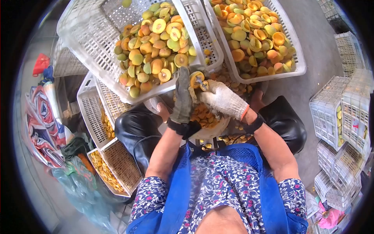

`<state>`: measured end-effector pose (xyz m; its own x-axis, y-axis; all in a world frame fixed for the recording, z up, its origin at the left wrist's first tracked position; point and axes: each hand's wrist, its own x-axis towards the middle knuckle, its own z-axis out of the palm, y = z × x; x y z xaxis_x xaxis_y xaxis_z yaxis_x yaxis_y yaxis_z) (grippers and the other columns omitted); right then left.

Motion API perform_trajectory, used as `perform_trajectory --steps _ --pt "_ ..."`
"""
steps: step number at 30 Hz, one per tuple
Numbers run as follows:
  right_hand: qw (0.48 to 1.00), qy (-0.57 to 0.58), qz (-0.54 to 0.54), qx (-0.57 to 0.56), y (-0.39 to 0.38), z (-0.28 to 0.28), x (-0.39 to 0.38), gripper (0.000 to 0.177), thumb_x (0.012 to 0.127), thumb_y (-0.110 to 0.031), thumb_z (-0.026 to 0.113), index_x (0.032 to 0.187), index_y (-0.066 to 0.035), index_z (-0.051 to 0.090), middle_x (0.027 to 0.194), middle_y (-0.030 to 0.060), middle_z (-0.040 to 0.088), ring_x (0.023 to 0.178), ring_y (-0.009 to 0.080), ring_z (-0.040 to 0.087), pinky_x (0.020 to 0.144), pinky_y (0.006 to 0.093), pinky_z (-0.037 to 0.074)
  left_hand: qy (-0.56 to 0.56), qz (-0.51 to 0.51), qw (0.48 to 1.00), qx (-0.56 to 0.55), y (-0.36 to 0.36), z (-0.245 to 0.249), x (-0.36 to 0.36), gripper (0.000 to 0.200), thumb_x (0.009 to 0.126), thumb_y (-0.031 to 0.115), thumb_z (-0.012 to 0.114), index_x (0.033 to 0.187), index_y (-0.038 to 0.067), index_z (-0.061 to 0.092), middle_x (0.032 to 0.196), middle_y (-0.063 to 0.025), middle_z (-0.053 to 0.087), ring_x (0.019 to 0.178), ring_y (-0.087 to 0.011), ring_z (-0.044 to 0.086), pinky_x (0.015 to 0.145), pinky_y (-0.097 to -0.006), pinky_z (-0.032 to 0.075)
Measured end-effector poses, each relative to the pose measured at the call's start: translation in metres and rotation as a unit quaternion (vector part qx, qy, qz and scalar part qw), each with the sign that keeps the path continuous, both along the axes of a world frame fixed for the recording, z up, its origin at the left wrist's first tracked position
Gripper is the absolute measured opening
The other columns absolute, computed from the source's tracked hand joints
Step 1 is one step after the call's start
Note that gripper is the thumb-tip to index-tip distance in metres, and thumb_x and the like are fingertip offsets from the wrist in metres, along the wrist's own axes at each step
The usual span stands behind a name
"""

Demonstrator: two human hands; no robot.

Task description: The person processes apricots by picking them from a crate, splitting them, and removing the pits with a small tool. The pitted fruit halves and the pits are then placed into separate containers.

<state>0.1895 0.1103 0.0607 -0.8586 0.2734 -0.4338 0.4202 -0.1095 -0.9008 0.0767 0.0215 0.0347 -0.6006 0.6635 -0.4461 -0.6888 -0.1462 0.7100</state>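
My left hand [183, 95], in a grey-green work glove, is closed around a cut apricot [196, 79]. My right hand [226, 100], in an off-white knit glove, grips a small metal tool [203, 84] whose end touches the fruit's cut face. The tool's handle is hidden in the glove. Below both hands, a round tub [221, 128] holds orange apricot pieces [204, 116]. Straight ahead, a tilted white crate [97, 74] holds halved apricots, several with stones showing. Another white crate [302, 64] at the upper right is full of hollowed halves.
Low crates [92, 117] with yellow-orange pieces stand by my left leg. Stacked white crates [327, 111] line the right side. Striped sacking [43, 124] and a clear plastic bag [80, 195] lie at the far left. Grey concrete floor [296, 87] shows on the right.
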Motion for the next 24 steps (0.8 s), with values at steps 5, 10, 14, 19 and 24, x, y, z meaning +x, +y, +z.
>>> perform_trajectory --steps 5,10,14,19,24 --pt "0.988 -0.119 0.07 -0.062 0.004 0.024 -0.006 0.028 0.088 -0.024 0.054 0.101 0.001 0.061 0.085 0.0168 0.066 0.07 0.0304 0.063 0.067 0.0392 0.05 0.039 -0.023 0.999 0.009 -0.006 0.008 -0.006 0.051 0.1 0.045 0.038 0.091 0.001 0.06 0.082 -0.0107 0.063 0.08 -0.0219 0.065 0.079 -0.0338 0.055" --pt "0.963 0.133 0.059 0.227 -0.024 -0.041 -0.003 0.025 0.086 -0.023 0.058 0.093 0.0 0.061 0.07 0.0051 0.059 0.066 0.017 0.06 0.06 0.0348 0.047 0.262 -0.192 0.945 0.037 -0.015 -0.005 -0.028 0.051 0.101 0.043 0.039 0.081 0.001 0.06 0.075 -0.0088 0.061 0.072 -0.0191 0.06 0.072 -0.0326 0.05" --pt "0.988 0.023 0.119 -0.099 -0.031 -0.037 -0.001 0.023 0.084 -0.019 0.061 0.098 -0.001 0.064 0.073 -0.0006 0.059 0.065 0.0156 0.059 0.059 0.0329 0.047 0.083 -0.227 0.96 0.14 -0.029 -0.021 -0.026 0.047 0.102 0.039 0.038 0.079 0.003 0.058 0.071 -0.0082 0.057 0.067 -0.0212 0.055 0.072 -0.0352 0.048" --pt "0.971 0.088 0.136 -0.175 -0.035 -0.027 0.009 0.017 0.084 -0.017 0.059 0.092 -0.003 0.065 0.072 0.0007 0.058 0.065 0.0179 0.059 0.056 0.0339 0.049 -0.096 -0.113 0.961 0.233 -0.049 -0.022 -0.032 0.042 0.101 0.041 0.038 0.084 0.007 0.054 0.077 -0.01 0.057 0.079 -0.0235 0.057 0.085 -0.0458 0.05" --pt "0.91 -0.024 0.264 0.32 -0.035 -0.039 0.022 0.024 0.082 -0.023 0.055 0.093 -0.003 0.063 0.077 0.0193 0.066 0.073 0.0354 0.066 0.065 0.0445 0.053 -0.003 0.148 0.988 -0.052 -0.032 0.017 -0.064 0.039 0.1 0.041 0.041 0.097 0.006 0.059 0.087 -0.0113 0.062 0.09 -0.0239 0.061 0.079 -0.0452 0.052"
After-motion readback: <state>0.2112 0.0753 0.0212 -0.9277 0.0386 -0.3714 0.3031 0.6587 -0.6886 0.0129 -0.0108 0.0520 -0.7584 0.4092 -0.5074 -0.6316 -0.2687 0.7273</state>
